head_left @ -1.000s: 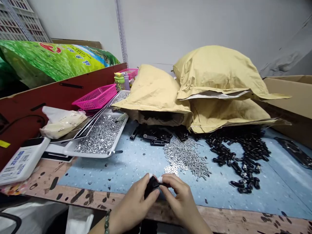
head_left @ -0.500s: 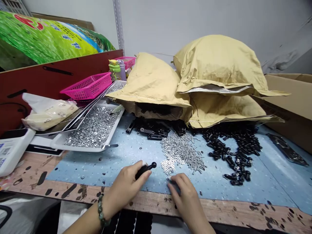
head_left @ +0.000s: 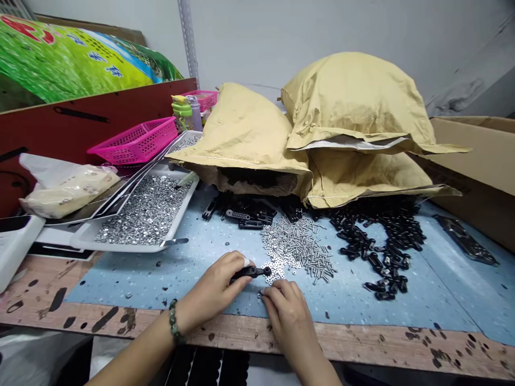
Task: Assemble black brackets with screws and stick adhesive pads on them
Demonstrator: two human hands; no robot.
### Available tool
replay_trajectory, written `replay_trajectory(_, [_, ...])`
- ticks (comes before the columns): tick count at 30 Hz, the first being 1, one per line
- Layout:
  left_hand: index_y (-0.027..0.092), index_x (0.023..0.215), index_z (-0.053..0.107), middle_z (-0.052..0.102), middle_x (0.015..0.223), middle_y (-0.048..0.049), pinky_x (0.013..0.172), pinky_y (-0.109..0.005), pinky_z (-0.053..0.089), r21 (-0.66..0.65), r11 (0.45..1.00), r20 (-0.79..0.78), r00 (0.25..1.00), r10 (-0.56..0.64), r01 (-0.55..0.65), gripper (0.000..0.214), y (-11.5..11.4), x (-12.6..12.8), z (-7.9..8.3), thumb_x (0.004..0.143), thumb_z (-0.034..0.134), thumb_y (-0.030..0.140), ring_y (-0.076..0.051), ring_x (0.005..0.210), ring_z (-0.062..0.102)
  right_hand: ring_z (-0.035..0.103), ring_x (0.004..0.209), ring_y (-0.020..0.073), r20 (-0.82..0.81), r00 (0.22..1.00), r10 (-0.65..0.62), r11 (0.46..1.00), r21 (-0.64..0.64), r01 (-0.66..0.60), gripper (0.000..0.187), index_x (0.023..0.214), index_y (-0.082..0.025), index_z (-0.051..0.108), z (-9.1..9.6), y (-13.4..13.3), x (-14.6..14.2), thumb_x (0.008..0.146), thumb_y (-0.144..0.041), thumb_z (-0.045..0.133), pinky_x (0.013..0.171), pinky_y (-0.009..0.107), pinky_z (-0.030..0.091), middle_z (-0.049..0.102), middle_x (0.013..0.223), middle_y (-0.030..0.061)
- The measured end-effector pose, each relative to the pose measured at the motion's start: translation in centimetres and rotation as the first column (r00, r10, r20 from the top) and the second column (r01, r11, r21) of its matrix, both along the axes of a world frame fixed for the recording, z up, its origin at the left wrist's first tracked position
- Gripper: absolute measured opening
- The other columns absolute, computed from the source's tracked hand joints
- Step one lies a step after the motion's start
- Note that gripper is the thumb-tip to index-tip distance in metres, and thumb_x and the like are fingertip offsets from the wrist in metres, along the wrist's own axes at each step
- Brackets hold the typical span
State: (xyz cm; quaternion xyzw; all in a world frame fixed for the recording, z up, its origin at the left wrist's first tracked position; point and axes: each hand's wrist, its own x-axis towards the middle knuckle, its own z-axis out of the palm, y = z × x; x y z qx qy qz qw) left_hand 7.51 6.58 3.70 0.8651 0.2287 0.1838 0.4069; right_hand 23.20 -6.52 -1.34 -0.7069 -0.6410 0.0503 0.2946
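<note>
Pale wall [head_left: 306, 32] behind the desk [head_left: 362, 343]; what looks like a metal shelf post [head_left: 187, 37] against it; cardboard box [head_left: 478, 161] at right edge.

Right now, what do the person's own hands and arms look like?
The left hand and right hand are bare, no sleeves showing. A bracelet of round green beads circles the left wrist; a small white patch sits on that hand.

Wooden tabletop [head_left: 362, 343], black-stained, under blue mat [head_left: 442, 300]. On mat: white tray [head_left: 120, 247] full of silver nuts; loose pile of screws and nuts [head_left: 298, 246] at center; long heap of black parts [head_left: 378, 252] to right; flat black pieces [head_left: 245, 217] against kraft bags [head_left: 245, 128].
</note>
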Motion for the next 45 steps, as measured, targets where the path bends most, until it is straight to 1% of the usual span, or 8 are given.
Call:
replay_trajectory(4, [0.022,0.104,0.061,0.058,0.099,-0.0032,0.084,-0.033,0.044,0.094,0.988,-0.078,0.990,-0.118,0.125,0.018,-0.6,0.3,-0.8,0.092,0.051,0.014,-0.020,0.096,0.052,0.055,0.091,0.0247,-0.104,0.992,-0.073,0.994,0.068,0.080,0.014,0.102,-0.021,0.053,0.0,-0.9,0.6,0.089,-0.020,0.052,0.075,0.039,0.049,0.057,0.096,0.0087])
replay_trajectory(7, [0.021,0.098,0.064,0.060,0.098,-0.0037,0.081,-0.034,0.045,0.187,0.955,-0.152,0.967,-0.206,0.233,0.016,-0.8,0.8,-1.6,0.092,0.052,0.014,-0.020,0.093,0.052,0.056,0.094,0.0220,-0.178,0.981,0.075,0.993,0.103,-0.057,0.024,0.112,-0.024,0.051,0.0,-1.7,0.5,0.090,-0.016,0.050,0.077,0.035,0.050,0.059,0.101,0.0076])
replay_trajectory(23, [0.024,0.099,0.067,0.064,0.092,-0.0031,0.082,-0.033,0.041,0.275,0.900,-0.168,0.939,-0.300,0.337,0.021,1.0,1.0,-1.8,0.094,0.049,0.016,-0.019,0.088,0.056,0.059,0.076,0.0193,-0.176,0.983,0.059,0.992,0.121,-0.038,0.010,0.088,-0.023,0.054,-0.6,-1.6,-0.5,0.090,-0.015,0.048,0.068,0.033,0.049,0.061,0.080,0.0032])
replay_trajectory(29, [0.026,0.103,0.066,0.063,0.092,-0.0027,0.078,-0.033,0.043,0.297,0.902,-0.247,0.938,-0.245,0.313,0.027,0.3,-0.8,-1.1,0.092,0.047,0.010,-0.020,0.085,0.055,0.055,0.105,0.0249,-0.036,0.998,-0.054,0.984,0.165,0.059,0.021,0.110,-0.020,0.055,1.3,5.0,1.7,0.092,-0.023,0.046,0.084,0.039,0.050,0.057,0.111,0.0124])
replay_trajectory(32, [0.028,0.124,0.055,0.061,0.108,-0.0044,0.088,-0.039,0.044,0.244,0.933,-0.254,0.946,-0.200,0.263,0.040,-0.2,-1.7,-0.5,0.086,0.057,0.013,-0.023,0.099,0.054,0.052,0.107,0.0271,0.142,0.988,-0.056,0.994,0.097,0.043,0.029,0.117,-0.016,0.054,1.6,11.5,2.6,0.088,-0.017,0.048,0.089,0.043,0.046,0.058,0.114,0.0130])
replay_trajectory(36, [0.028,0.137,0.036,0.047,0.132,-0.0073,0.102,-0.041,0.039,0.187,0.982,-0.130,0.991,0.015,0.010,0.052,1.0,-2.2,0.2,0.088,0.054,0.020,-0.023,0.121,0.044,0.054,0.093,0.0271,0.208,0.978,0.000,0.997,0.078,-0.016,0.024,0.094,-0.017,0.064,1.4,16.0,2.6,0.082,-0.004,0.049,0.077,0.042,0.048,0.063,0.099,0.0119])
replay_trajectory(40, [0.023,0.128,0.045,0.053,0.127,-0.0090,0.102,-0.043,0.038,0.153,0.957,-0.031,0.967,0.253,-0.245,0.036,3.6,-0.6,0.6,0.093,0.045,0.028,-0.025,0.121,0.047,0.054,0.090,0.0224,0.264,0.960,0.094,0.985,0.112,-0.128,0.022,0.093,-0.021,0.064,2.4,13.7,1.8,0.085,-0.007,0.050,0.080,0.037,0.046,0.064,0.097,0.0069])
replay_trajectory(45, [0.020,0.097,0.060,0.066,0.099,-0.0036,0.090,-0.035,0.045,-0.203,0.979,-0.103,0.994,-0.047,0.025,0.018,5.2,3.0,1.0,0.085,0.050,0.028,-0.023,0.097,0.059,0.053,0.102,0.0183,0.275,0.919,0.284,0.906,0.236,-0.351,0.037,0.119,-0.021,0.055,3.2,9.3,3.8,0.088,-0.007,0.040,0.090,0.032,0.044,0.063,0.110,0.0052])
